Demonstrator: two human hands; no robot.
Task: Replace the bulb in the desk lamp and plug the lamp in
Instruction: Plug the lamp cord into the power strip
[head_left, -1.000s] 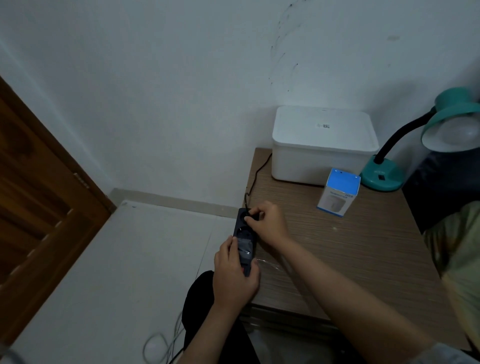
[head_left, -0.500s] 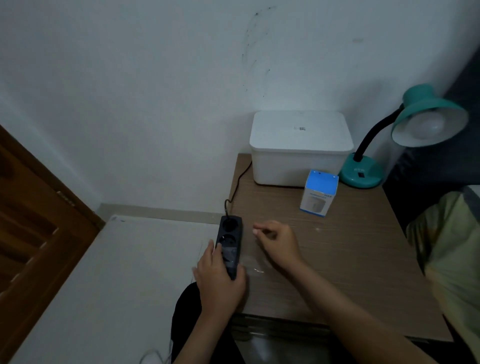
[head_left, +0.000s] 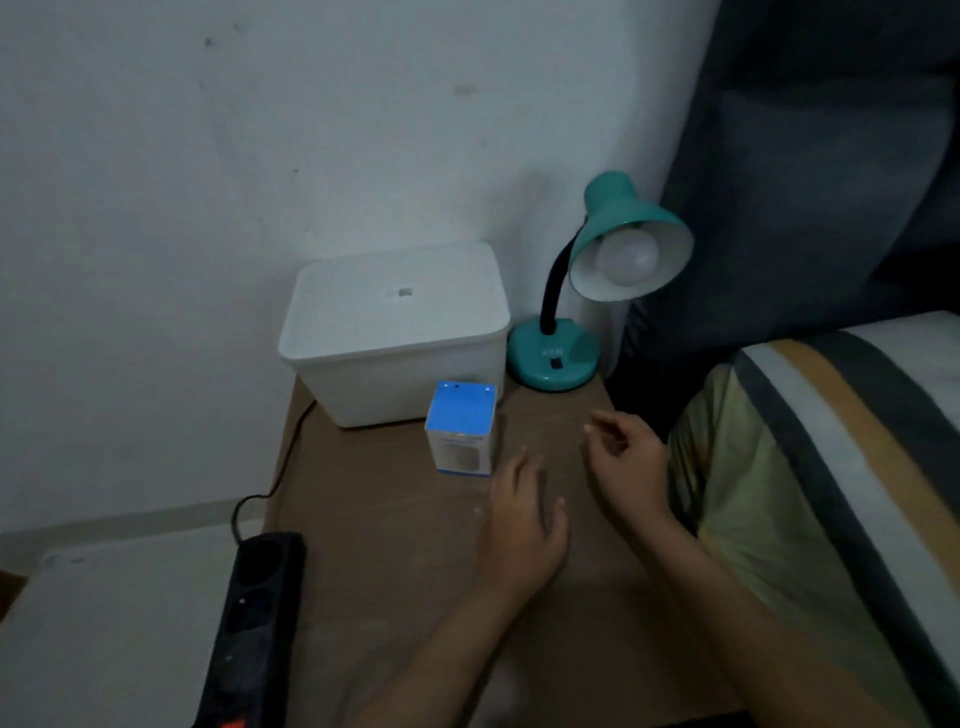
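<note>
Standing at the upper right of the brown wood-grain surface (head_left: 395, 561), right of frame centre, is one teal desk lamp with a round base, a black gooseneck and a bell-shaped shade (head_left: 618, 244). The shade tilts toward the camera, and one white frosted bulb (head_left: 627, 258) sits inside it, unlit. A small black switch shows on the base.

Just left of the lamp base stands one white plastic lidded box (head_left: 395, 327), against the wall. In front of it, touching or nearly so, is one small white cardboard carton with a bright blue top (head_left: 461, 426), upright.

Two bare hands hover over the middle of the surface, both holding nothing. The left hand (head_left: 524, 525) is just below and right of the carton, palm down, its fingers (head_left: 519, 473) stretched forward and slightly apart. The right hand (head_left: 623, 462) is right of it, nearer the lamp base, with fingers loosely curled and clamped on nothing.

One black power strip (head_left: 254, 623) lies at the lower left, along the surface's left edge, its sockets showing nothing plugged in. One black cable (head_left: 283, 462) runs from its top end up the surface's left side toward the white box.

At the right of the frame is a bed with a striped cover (head_left: 831, 467).
</note>
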